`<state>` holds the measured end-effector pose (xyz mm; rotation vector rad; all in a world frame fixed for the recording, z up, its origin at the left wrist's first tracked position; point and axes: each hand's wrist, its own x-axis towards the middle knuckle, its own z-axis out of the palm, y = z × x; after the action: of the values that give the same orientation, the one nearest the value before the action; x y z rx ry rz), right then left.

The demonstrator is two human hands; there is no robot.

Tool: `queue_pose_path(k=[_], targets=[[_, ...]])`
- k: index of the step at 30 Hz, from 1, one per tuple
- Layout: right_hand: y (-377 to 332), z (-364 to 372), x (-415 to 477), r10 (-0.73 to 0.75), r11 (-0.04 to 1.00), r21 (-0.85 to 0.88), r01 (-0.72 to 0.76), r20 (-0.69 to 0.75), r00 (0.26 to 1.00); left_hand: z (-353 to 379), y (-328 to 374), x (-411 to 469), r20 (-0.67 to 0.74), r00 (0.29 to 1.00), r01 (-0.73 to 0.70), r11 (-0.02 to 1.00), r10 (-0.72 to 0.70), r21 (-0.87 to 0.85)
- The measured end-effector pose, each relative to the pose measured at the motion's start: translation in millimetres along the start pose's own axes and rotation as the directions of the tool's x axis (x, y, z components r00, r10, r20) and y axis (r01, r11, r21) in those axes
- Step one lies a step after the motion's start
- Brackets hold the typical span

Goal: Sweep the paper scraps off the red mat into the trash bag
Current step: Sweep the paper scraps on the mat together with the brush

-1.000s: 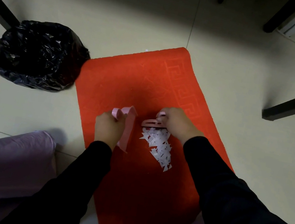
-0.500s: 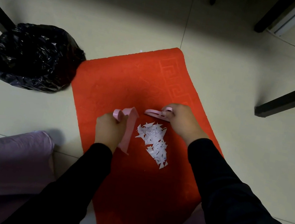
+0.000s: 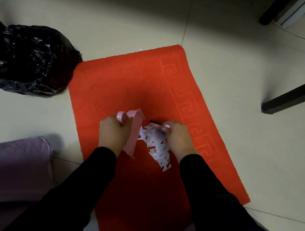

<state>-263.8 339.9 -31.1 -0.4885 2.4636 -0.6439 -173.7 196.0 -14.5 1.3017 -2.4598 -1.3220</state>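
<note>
Looking down from your head camera, you have the job only partly done. The paper scraps lie in one loose white heap on the red mat, and none shows in the trash bag. By that I judge the gathering nearly finished, with the loading, the carry and the tipping all left.

Your left grip is curled round the handle of a pink dustpan. The pan stands tilted on its edge with its open side turned to the heap. Whether its lip touches the nearest scraps or sits just beside them, I cannot tell. Your right grip is wrapped round a small pink brush, whose dark bristle end shows just beyond your knuckles, at the heap's far end. The heap sits between your two grips and trails back toward your right sleeve. The bag stands well apart from your left grip, farther out and to its outer side, right at the mat's far corner.

The scraps are thin, angular slivers of paper, flat and light, so they will likely scatter under a hard stroke. The mat looks coarse and fibrous, with an embossed key pattern running along its edge on your right grip's side, and small bits may cling to it. Pan and brush look like smooth, hard plastic. The bag is glossy, crinkled black film with its mouth open upward. It stands on a floor of pale, smooth tile.
</note>
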Motion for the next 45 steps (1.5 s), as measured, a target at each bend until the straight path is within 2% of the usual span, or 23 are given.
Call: queue_pose_path(k=[6, 12, 18, 22, 28, 45], targets=[[-6.4, -6.2, -14.4, 0.005, 0.999, 0.053, -0.005, 0.013, 1.000, -2.7, 6.2, -9.5, -0.013, 1.000, -0.022, 1.000, 0.022, 0.002], [-7.9, -21.0, -29.2, -0.049, 0.996, 0.063, 0.059, -0.150, 0.987, -6.3, 12.2, -14.6, -0.025, 0.999, -0.020, 1.000, 0.020, 0.014], [-2.0, -15.9, -39.7, -0.057, 0.993, 0.087, 0.078, -0.218, 0.974, -6.6, 16.0, -19.7, -0.031, 0.999, -0.027, 0.999, 0.028, 0.045], [1.4, -8.7, -41.8, -0.029, 0.990, 0.126, 0.059, -0.226, 0.974, -6.3, 16.7, -20.4, -0.037, 0.997, -0.061, 0.993, 0.065, 0.097], [1.2, -9.4, -43.7, -0.004, 0.987, 0.154, 0.039, -0.220, 0.976, -7.4, 15.2, -20.2, -0.040, 0.997, -0.069, 0.996, 0.071, 0.064], [20.3, -22.5, -68.9, 0.187, 0.900, 0.433, -0.055, -0.269, 0.945, 9.7, 30.5, -41.1, -0.017, 0.995, -0.098, 0.995, 0.098, -0.005]])
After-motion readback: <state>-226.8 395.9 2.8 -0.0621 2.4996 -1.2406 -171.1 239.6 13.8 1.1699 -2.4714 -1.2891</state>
